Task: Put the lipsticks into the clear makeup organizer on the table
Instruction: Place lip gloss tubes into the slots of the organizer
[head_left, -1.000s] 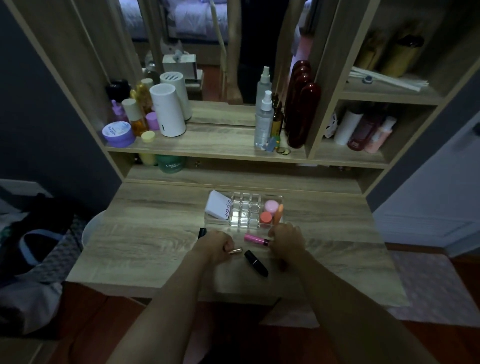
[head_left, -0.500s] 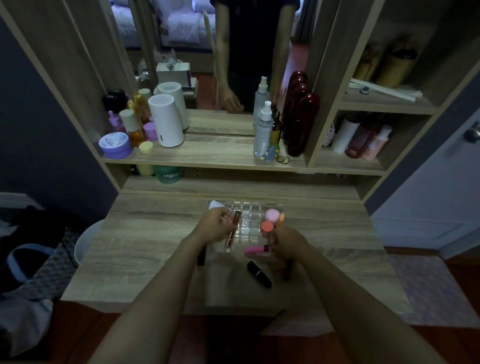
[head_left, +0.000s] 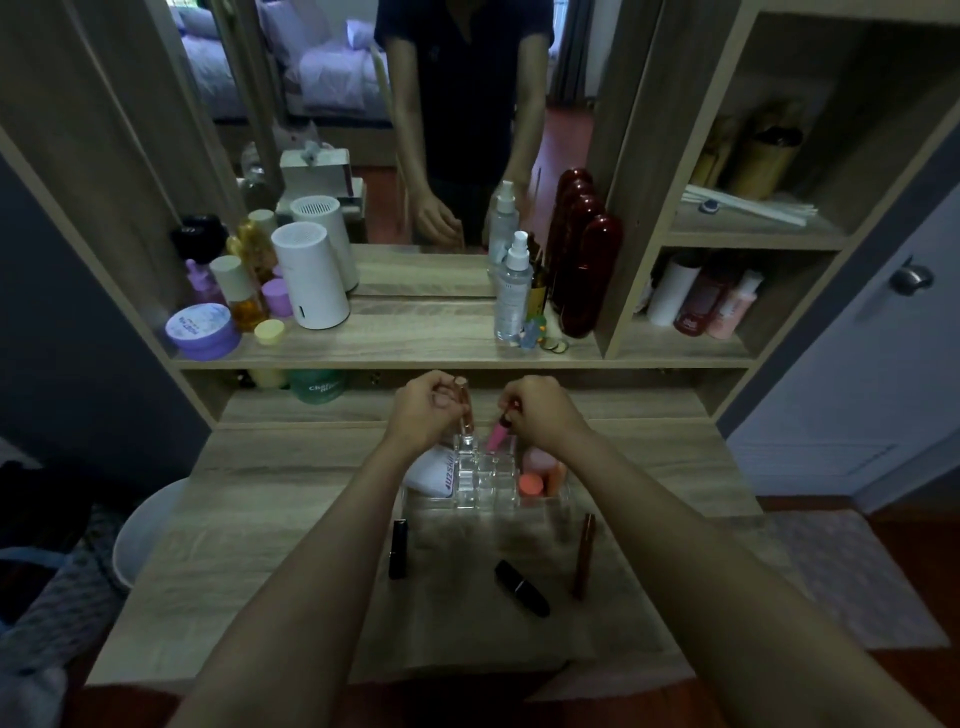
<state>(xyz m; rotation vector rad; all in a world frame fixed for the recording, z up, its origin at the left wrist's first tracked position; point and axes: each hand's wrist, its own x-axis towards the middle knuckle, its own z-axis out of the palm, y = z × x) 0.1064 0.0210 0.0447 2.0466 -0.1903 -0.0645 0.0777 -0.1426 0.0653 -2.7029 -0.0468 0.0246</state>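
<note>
The clear makeup organizer (head_left: 485, 488) stands mid-table, with a white pouch at its left and pink and orange sponges at its right. My left hand (head_left: 423, 410) holds a rose-gold lipstick (head_left: 464, 410) upright over a back-left slot. My right hand (head_left: 540, 413) holds a pink lipstick (head_left: 500, 434) tilted, tip down, over a back slot beside it. On the table in front lie a black lipstick (head_left: 398, 549), a second black lipstick (head_left: 521, 588) and a slim brown lipstick (head_left: 583, 555).
A shelf behind the table carries a white cylinder (head_left: 310, 283), jars, spray bottles (head_left: 511, 296) and dark red bottles (head_left: 587, 270), under a mirror. Side cubbies at the right hold more bottles. A white bin (head_left: 145, 530) stands left of the table.
Both hands lifted from the table front to above the organizer's back row, carrying the rose-gold and pink lipsticks. The slim brown lipstick, covered before by my right arm, now shows.
</note>
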